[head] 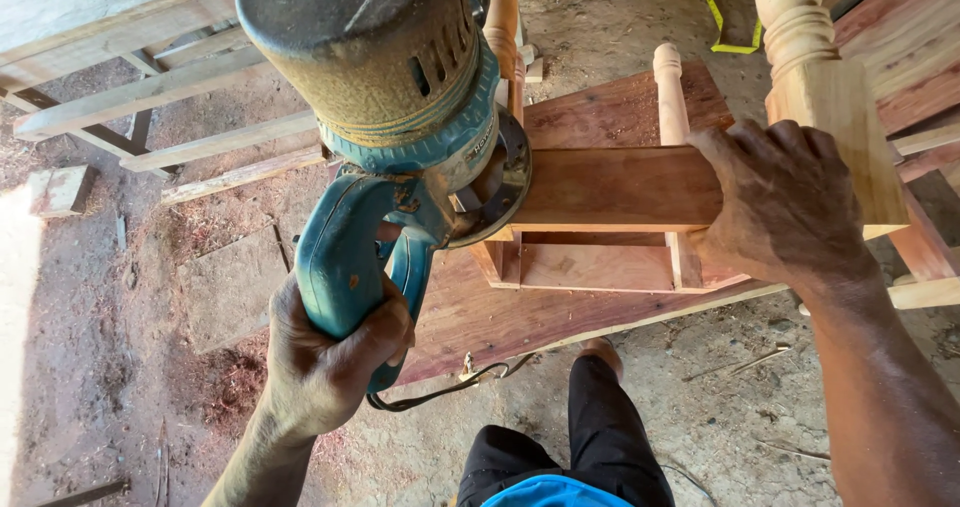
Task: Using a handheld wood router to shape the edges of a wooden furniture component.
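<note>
My left hand (pixel 325 352) grips the teal handle of a dusty electric router (pixel 400 97), whose round base presses against the left end of a reddish wooden rail (pixel 610 187). My right hand (pixel 780 202) lies spread over the right end of that rail, where it meets a pale turned wooden leg (pixel 825 77). The rail belongs to a wooden furniture frame lying on a broad reddish board (pixel 520 312). The router's black cord (pixel 440 392) hangs below the handle.
A second turned leg (pixel 668 92) and a third (pixel 502 17) stand behind the rail. Loose planks (pixel 150 92) lie at the upper left. A yellow tape measure (pixel 715 12) rests on the sawdust-strewn dirt floor. My dark trouser leg and foot (pixel 595 407) are below.
</note>
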